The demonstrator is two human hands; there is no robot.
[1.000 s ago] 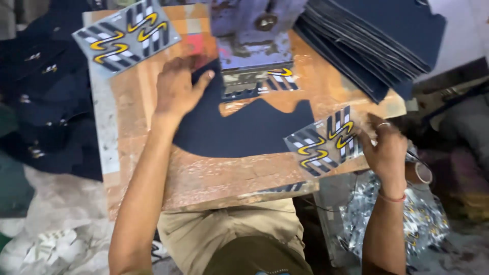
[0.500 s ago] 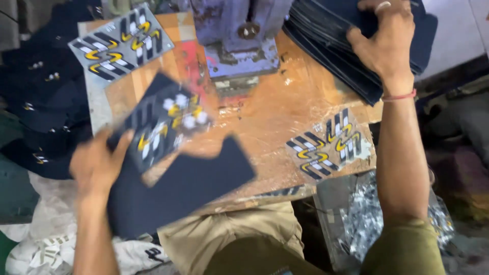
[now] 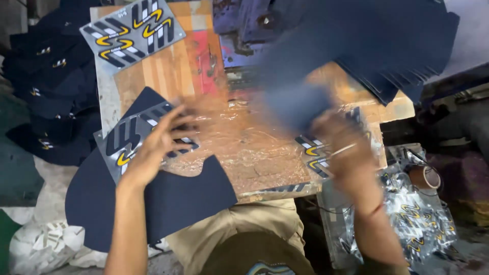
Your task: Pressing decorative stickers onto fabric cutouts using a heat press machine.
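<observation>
My left hand (image 3: pixel 155 147) rests with spread fingers on a clear film sheet with grey, white and yellow stripe marks (image 3: pixel 130 136), which lies on a dark navy fabric piece (image 3: pixel 153 201) hanging over the near left edge of the wooden board (image 3: pixel 244 147). My right hand (image 3: pixel 344 147), blurred by motion, grips another navy fabric piece (image 3: pixel 300 102) and holds it above the board's right side. A second striped sheet (image 3: pixel 315 153) lies partly hidden under that hand.
A stack of navy fabric pieces (image 3: pixel 402 46) sits at the back right, beside a blue press machine (image 3: pixel 244 23). Another striped sheet (image 3: pixel 133 29) lies at the back left. Finished navy pieces (image 3: pixel 48 102) pile up left of the board; crumpled film scraps (image 3: pixel 417 214) lie right.
My left hand has set the marked navy piece down at the board's left edge. My right hand has pulled a fresh navy piece off the back stack and moved it toward the board.
</observation>
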